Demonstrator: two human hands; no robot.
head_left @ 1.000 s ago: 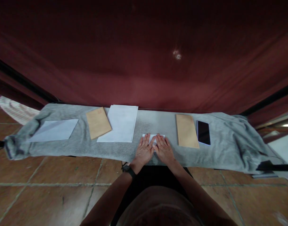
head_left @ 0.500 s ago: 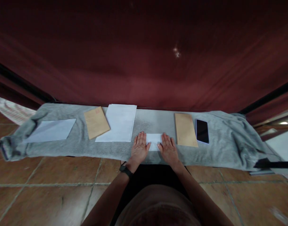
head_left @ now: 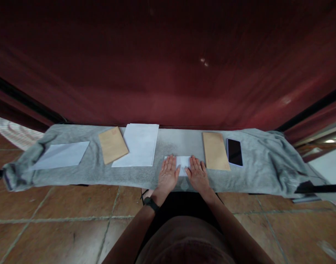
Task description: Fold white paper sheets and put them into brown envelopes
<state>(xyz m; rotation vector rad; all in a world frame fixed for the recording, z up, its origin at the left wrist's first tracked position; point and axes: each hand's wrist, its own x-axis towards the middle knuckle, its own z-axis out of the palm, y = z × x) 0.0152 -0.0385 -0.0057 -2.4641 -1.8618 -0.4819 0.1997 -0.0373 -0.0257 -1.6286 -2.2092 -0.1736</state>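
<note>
Both hands lie palm down on a small folded white paper (head_left: 183,161), which sits on the grey cloth (head_left: 181,145) covering the desk, near the cloth's front edge. The left hand (head_left: 168,176) covers the paper's left end and the right hand (head_left: 198,175) covers its right end, so only the middle strip shows between them. On each hand the fingers are stretched out flat and held close together, pressing down rather than gripping anything. The two thumbs point inward toward each other over the paper without meeting. A dark wristwatch (head_left: 150,202) is on the left wrist.

Just right of the folded paper lies a brown envelope (head_left: 215,151), close to the right hand, and beyond it a dark phone (head_left: 235,152) (screen black, its edge against the envelope). Left of the folded paper is a stack of white sheets (head_left: 137,145), then a second brown envelope (head_left: 113,145) tilted and overlapping the stack's corner. Farther left, well apart from the folded paper, is a pale envelope (head_left: 62,154). Behind the folded paper hangs a dark red curtain (head_left: 168,73); below it is brown tiled floor (head_left: 60,220).
</note>
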